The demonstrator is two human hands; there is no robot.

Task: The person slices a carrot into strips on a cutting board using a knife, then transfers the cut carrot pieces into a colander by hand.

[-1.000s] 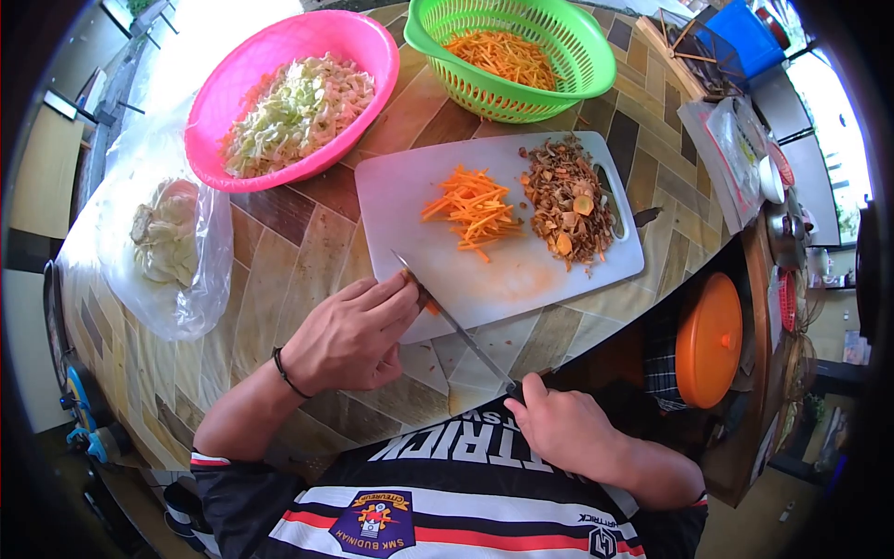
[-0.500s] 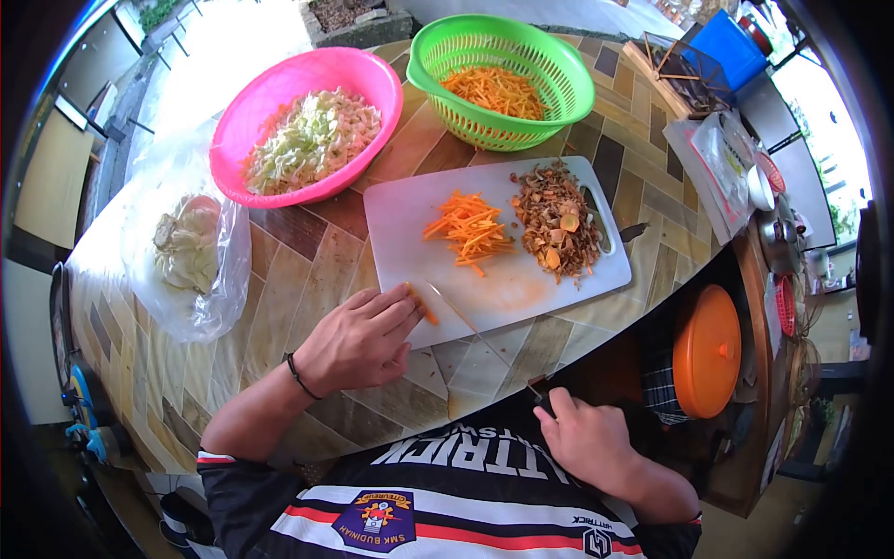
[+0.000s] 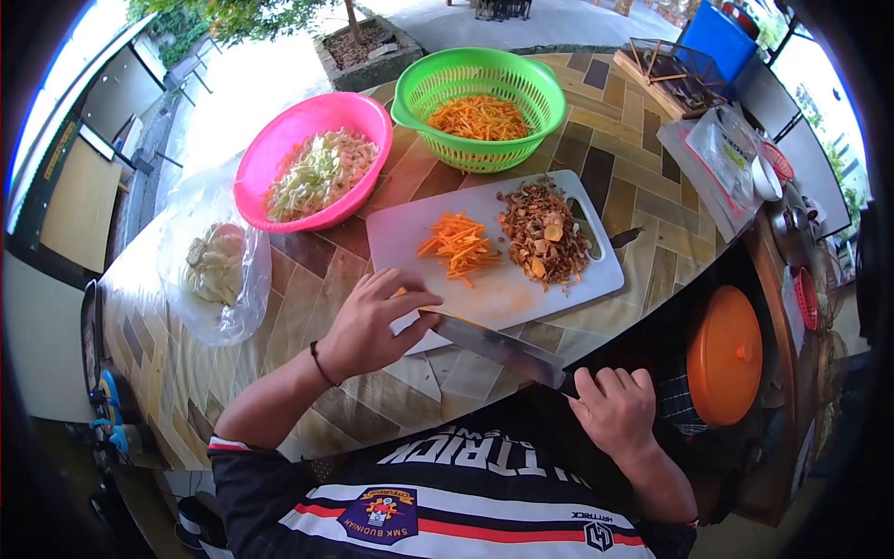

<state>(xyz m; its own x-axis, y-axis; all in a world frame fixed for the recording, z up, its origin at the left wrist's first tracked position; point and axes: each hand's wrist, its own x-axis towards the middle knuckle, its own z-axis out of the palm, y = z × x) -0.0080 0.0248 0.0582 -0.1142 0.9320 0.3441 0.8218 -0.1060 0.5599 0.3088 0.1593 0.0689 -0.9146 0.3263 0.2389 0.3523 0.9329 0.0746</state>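
Note:
My right hand (image 3: 618, 408) is closed around the black handle of a kitchen knife (image 3: 503, 348). The blade lies flat, slanting over the near edge of the white cutting board (image 3: 410, 224). My left hand (image 3: 372, 321) has thumb and forefinger closed about the blade's tip; a bit of orange shows by its fingers. Beyond the blade, a small heap of orange carrot strips (image 3: 459, 246) sits mid-board. To its right lies a pile of brownish peelings and scraps (image 3: 545, 231), with a few carrot ends on top.
A pink basin (image 3: 247, 182) with shredded cabbage and a green colander (image 3: 549, 112) with carrot strips stand behind the board. Left of it, a clear plastic bag (image 3: 244, 303) holds a pale cabbage. An orange lidded tub (image 3: 724, 359) stands off the table's right edge.
The knife has turned from edge-on to flat, its blade now wide in view. My left hand has lifted from the carrot piece on the board to the blade's tip. The view has tilted up.

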